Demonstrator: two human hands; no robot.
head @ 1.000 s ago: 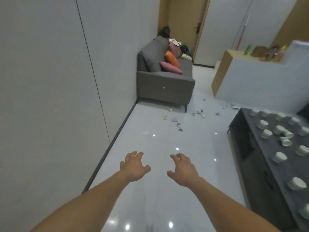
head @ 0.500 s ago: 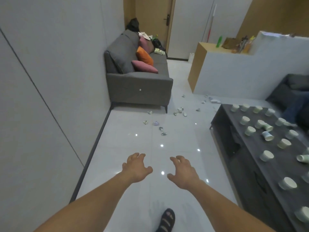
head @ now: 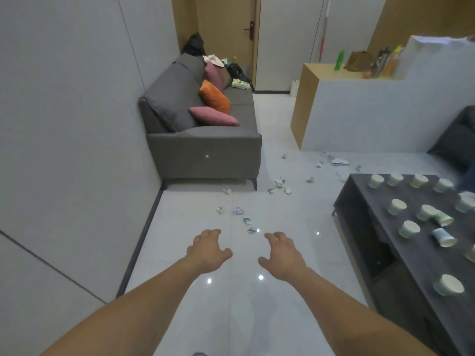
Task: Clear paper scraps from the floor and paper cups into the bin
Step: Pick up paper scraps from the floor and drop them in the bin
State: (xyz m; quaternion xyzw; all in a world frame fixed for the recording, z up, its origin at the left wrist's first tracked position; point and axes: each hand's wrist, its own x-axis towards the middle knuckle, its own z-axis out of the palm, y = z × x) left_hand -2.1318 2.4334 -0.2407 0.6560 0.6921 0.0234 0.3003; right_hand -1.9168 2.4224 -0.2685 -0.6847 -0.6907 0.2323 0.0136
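Both my arms reach forward over the glossy white floor. My left hand (head: 208,250) and my right hand (head: 282,255) are held out palm down with fingers spread, holding nothing. Several crumpled paper scraps (head: 248,222) lie on the floor just beyond my fingertips, and more paper scraps (head: 279,185) are scattered near the sofa's front corner and by the white partition. Several paper cups (head: 397,206) stand rim down on the dark low table (head: 365,191) at the right; one tipped cup (head: 444,237) lies on its side. No bin is in view.
A grey sofa (head: 205,150) with pink and orange cushions stands against the left wall. A white partition (head: 372,111) with a wooden counter holds bottles at the back right. A wooden door (head: 228,29) is at the far end. A dark sofa edge (head: 455,140) shows at the right.
The view has moved forward and turned right, so the sofa, scraps and table are nearer. My hands stay spread out in front. The sandalled foot seen half a second ago has dropped out of view.
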